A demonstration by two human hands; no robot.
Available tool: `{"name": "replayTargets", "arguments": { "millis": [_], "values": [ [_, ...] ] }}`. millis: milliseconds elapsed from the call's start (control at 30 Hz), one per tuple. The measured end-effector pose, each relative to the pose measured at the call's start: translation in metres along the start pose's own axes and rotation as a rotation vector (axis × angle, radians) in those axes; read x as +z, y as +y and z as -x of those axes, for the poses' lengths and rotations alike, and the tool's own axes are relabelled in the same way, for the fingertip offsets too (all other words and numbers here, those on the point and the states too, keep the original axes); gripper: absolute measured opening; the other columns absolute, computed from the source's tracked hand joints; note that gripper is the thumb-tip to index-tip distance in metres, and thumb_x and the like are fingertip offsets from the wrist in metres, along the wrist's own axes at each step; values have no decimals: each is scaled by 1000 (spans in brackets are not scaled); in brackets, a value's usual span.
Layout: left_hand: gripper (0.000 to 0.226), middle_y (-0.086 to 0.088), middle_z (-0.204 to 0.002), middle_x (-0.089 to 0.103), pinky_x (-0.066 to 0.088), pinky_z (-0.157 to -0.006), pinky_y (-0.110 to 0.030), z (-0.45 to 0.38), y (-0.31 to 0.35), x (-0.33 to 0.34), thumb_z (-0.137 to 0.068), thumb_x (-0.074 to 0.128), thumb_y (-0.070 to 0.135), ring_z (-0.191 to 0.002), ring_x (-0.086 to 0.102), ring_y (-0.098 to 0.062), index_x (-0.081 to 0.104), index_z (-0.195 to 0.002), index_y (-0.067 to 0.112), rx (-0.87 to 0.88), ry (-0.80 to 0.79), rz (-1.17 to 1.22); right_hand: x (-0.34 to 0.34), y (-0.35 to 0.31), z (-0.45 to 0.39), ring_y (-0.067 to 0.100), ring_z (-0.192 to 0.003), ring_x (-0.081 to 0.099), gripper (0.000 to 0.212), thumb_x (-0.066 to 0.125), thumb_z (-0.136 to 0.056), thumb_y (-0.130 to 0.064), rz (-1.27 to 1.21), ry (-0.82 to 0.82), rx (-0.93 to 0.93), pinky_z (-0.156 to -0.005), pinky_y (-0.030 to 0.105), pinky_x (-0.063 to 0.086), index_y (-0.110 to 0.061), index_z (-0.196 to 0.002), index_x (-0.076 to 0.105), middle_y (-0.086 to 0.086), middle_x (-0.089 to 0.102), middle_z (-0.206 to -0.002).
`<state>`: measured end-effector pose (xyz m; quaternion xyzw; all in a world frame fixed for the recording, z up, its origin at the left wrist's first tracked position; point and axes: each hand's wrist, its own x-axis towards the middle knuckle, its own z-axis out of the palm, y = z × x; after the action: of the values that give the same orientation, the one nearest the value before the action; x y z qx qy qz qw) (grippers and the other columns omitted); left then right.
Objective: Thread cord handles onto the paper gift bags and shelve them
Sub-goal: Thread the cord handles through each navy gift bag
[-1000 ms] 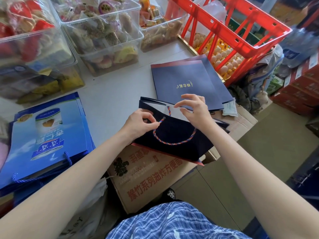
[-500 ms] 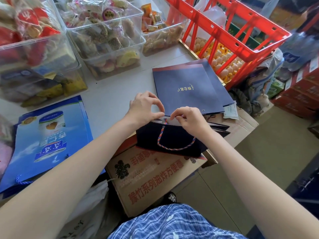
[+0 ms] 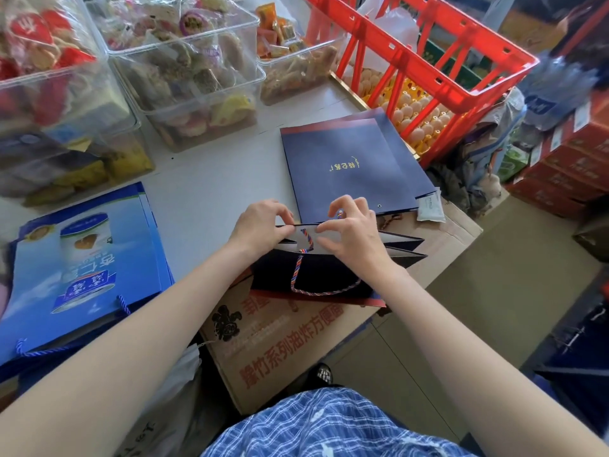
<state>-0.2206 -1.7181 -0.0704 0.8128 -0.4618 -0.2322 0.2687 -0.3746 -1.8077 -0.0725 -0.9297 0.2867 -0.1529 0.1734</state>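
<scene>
Navy bag [image 3: 316, 275] – left hand [image 3: 260, 224], right hand [image 3: 352, 232] curled, each grip pinching rim beside cord [image 3: 308, 237].

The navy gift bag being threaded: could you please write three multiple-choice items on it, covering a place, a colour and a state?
1. The navy gift bag rests on
A. a cardboard box
B. a red crate
C. the floor

2. The cord handle is
A. plain white
B. red and blue twisted
C. green

3. The bag's mouth is
A. taped shut
B. held open by both hands
C. folded flat

Answers: 1 A, the printed box lies under it. 2 B, both colours show along the loop. 3 B, the left hand and right hand pinch the far panel's rim, pale lining showing.
</scene>
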Motion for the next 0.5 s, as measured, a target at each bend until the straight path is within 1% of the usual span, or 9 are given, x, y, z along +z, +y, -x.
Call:
{"name": "replayTargets", "arguments": {
  "millis": [67, 133, 233, 300, 367, 433, 500],
  "values": [
    [5, 2, -110, 64, 39, -97, -38, 1, 2, 4, -81, 65, 14, -106, 57, -23, 68, -76, 15, -5, 60, 16, 1, -8, 0, 27, -99, 43, 19, 72, -78, -34, 80, -26, 96, -78, 32, 22, -19, -88, 77, 0, 44, -92],
    [6, 5, -112, 63, 36, -95, -34, 4, 5, 7, -81, 65, 17, -108, 55, -22, 69, -77, 16, -16, 114, -8, 2, -16, -3, 23, -104, 38, 25, 67, -83, -40, 145, -83, 188, -78, 30, 17, -21, -96, 75, -4, 38, -92],
    [8, 7, -113, 63, 33, -91, -32, 6, 7, 10, -82, 65, 20, -108, 54, -21, 70, -78, 16, -55, 173, -8, 5, -27, -10, 23, -105, 37, 23, 66, -84, -37, 148, -60, 244, -82, 32, 20, -20, -98, 74, -2, 39, -93],
    [7, 4, -113, 62, 36, -92, -32, 6, 7, 10, -82, 65, 19, -107, 55, -21, 69, -78, 16, -75, 174, 12, 7, -30, -11, 24, -105, 38, 20, 64, -86, -31, 149, -57, 262, -84, 32, 22, -18, -98, 74, 0, 42, -95],
    [6, 1, -114, 60, 39, -93, -33, 6, 5, 8, -82, 65, 19, -105, 56, -21, 69, -79, 16, -119, 155, 23, 8, -30, -9, 24, -104, 38, 18, 62, -87, -25, 124, -78, 256, -83, 30, 22, -14, -94, 74, 0, 40, -95],
    [6, -1, -116, 59, 40, -93, -34, 4, 3, 6, -82, 65, 21, -105, 56, -21, 70, -81, 17, -152, 140, 4, 6, -27, -7, 23, -103, 39, 18, 61, -86, -23, 30, -75, 253, -82, 28, 24, -9, -89, 72, 0, 38, -94],
    [7, -1, -116, 58, 37, -93, -33, 3, 4, 7, -83, 65, 24, -106, 56, -21, 69, -82, 19, -157, 138, -19, 0, -23, -5, 22, -102, 42, 18, 60, -87, -22, -94, -56, 288, -85, 29, 28, -7, -87, 71, 1, 43, -95]
  ]
}}
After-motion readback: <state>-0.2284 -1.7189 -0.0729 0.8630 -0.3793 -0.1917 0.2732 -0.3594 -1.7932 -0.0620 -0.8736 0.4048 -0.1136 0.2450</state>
